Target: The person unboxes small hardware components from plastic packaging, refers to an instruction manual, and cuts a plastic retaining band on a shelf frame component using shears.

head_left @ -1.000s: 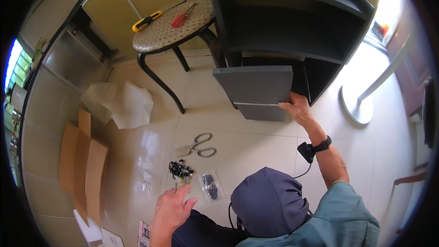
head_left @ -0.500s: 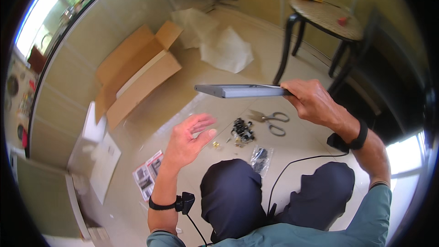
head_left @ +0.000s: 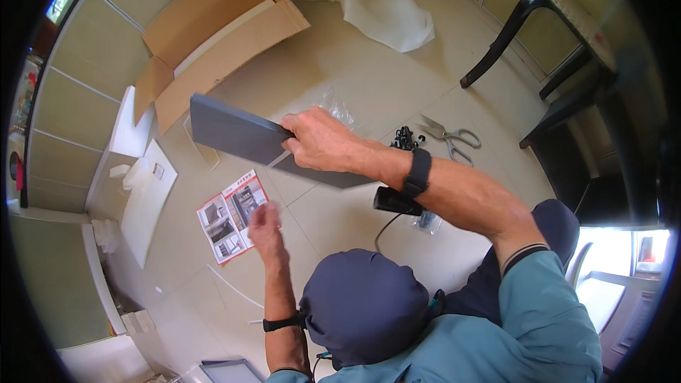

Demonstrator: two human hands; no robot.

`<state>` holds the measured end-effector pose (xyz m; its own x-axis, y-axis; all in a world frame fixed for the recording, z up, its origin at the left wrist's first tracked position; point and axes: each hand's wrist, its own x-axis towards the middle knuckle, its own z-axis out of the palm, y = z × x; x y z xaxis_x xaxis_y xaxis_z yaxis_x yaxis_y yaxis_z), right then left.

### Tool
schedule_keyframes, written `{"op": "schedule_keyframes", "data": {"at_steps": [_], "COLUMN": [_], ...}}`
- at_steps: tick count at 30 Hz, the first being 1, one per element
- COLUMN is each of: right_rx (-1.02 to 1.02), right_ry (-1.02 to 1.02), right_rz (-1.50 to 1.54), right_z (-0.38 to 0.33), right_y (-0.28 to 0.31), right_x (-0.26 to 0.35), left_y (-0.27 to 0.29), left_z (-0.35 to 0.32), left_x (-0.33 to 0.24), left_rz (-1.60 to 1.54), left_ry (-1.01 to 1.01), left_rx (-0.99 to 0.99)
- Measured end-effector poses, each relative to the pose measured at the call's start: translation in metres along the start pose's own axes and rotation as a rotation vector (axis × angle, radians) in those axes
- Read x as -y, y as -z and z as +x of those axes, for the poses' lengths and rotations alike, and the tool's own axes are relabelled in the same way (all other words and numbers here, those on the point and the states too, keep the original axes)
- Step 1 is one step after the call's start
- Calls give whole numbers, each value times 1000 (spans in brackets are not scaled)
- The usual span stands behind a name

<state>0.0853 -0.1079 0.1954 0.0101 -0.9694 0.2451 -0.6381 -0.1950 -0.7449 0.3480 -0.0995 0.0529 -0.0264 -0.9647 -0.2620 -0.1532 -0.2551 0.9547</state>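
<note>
A grey panel [head_left: 234,131] is slanting lengthwise from left of the right grip [head_left: 323,139] down to just below its wrist, that nearer hand clasping an edge near mid-length, while the left grip [head_left: 267,231], blurred, is hanging below, apart from the panel, apparently empty and loosely open, near an illustrated leaflet [head_left: 223,221]; scissors [head_left: 450,135] are lying right of the right grip

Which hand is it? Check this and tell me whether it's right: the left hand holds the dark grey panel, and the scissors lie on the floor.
Not quite: the head view shows the right hand holding the dark grey panel. The scissors do lie on the floor.
</note>
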Motion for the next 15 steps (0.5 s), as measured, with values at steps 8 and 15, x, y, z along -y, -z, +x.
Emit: {"op": "schedule_keyframes", "data": {"at_steps": [8,15], "right_rx": [43,230], "right_ry": [-587,-709], "right_rz": [1188,708], "right_z": [-36,-79], "right_y": [-79,-36], "right_x": [-60,-115], "left_y": [27,-29], "left_z": [-32,-44], "left_x": [4,9], "left_rz": [-428,-370], "left_ry": [251,290], "left_rx": [319,294]}}
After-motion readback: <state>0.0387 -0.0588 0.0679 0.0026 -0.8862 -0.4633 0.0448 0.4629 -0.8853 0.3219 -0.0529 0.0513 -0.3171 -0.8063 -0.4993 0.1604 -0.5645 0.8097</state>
